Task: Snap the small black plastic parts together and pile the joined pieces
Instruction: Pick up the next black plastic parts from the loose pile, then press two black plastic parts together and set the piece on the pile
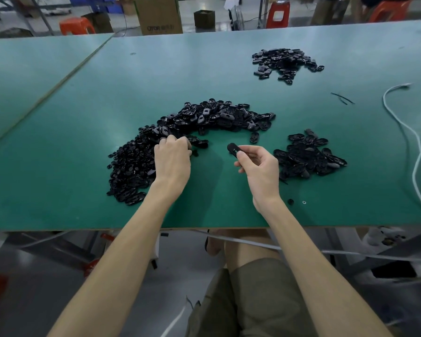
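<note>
A long curved heap of small black plastic parts (204,117) lies across the middle of the green table (83,166). My left hand (171,159) reaches into the heap's near edge, fingers curled down among the parts; what it grips is hidden under the fingers. My right hand (258,164) pinches one oval black part (233,149) between thumb and fingers, held just above the table. To its right sits a smaller pile of black pieces (309,156). A third pile (286,62) lies at the far right.
A white cable (416,147) snakes along the table's right side, with a thin black strip (342,98) near it. Two tiny bits (291,201) lie near the front edge. Cardboard boxes and orange stools stand beyond the table.
</note>
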`<action>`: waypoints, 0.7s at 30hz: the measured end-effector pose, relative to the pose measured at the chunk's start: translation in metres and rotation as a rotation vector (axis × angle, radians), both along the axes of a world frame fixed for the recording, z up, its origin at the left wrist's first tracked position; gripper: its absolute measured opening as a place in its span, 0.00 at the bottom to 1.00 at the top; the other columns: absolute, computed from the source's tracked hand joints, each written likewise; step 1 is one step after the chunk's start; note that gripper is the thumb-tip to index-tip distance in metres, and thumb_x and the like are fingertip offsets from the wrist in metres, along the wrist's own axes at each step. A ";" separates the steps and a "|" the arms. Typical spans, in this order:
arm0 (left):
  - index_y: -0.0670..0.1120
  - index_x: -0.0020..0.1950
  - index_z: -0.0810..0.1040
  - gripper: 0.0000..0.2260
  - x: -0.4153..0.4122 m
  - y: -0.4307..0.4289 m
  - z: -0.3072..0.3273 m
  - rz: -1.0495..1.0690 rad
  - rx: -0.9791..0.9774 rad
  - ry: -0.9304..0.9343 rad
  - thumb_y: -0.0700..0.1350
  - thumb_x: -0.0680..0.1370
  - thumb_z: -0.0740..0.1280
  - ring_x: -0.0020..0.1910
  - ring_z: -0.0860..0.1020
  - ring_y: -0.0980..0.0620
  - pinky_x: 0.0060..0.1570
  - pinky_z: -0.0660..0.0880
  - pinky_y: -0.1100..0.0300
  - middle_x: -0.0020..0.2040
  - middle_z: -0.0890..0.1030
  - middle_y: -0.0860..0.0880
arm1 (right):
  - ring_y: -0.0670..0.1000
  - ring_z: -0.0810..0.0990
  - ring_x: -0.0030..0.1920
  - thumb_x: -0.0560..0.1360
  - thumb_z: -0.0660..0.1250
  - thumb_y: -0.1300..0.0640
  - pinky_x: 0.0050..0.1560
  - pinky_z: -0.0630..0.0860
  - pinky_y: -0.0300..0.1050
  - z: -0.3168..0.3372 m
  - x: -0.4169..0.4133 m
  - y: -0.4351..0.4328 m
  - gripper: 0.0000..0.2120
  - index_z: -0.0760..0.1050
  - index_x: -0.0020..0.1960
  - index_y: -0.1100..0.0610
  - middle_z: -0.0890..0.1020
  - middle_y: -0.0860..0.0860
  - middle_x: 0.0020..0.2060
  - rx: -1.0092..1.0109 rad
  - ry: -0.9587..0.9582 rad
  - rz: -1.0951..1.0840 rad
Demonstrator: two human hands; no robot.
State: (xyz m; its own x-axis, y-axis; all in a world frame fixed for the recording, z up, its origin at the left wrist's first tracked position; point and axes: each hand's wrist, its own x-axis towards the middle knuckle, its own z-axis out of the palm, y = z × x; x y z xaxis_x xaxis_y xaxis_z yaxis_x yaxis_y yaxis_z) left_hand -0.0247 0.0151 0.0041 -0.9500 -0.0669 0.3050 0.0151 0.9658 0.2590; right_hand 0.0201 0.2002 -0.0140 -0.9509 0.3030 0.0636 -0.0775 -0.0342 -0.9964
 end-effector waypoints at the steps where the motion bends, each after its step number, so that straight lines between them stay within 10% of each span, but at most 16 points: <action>1: 0.44 0.60 0.83 0.08 0.000 -0.001 0.000 0.004 -0.006 0.022 0.42 0.84 0.66 0.56 0.76 0.41 0.59 0.69 0.50 0.55 0.80 0.42 | 0.44 0.84 0.38 0.80 0.70 0.65 0.39 0.78 0.38 0.000 0.000 0.000 0.05 0.82 0.53 0.58 0.86 0.50 0.42 0.002 -0.001 -0.001; 21: 0.46 0.59 0.82 0.09 -0.002 0.005 -0.011 -0.087 -0.075 0.070 0.47 0.84 0.65 0.58 0.71 0.44 0.63 0.61 0.51 0.57 0.77 0.46 | 0.43 0.84 0.37 0.80 0.70 0.65 0.39 0.78 0.37 0.002 0.003 -0.001 0.06 0.81 0.51 0.56 0.85 0.49 0.41 0.007 0.003 0.004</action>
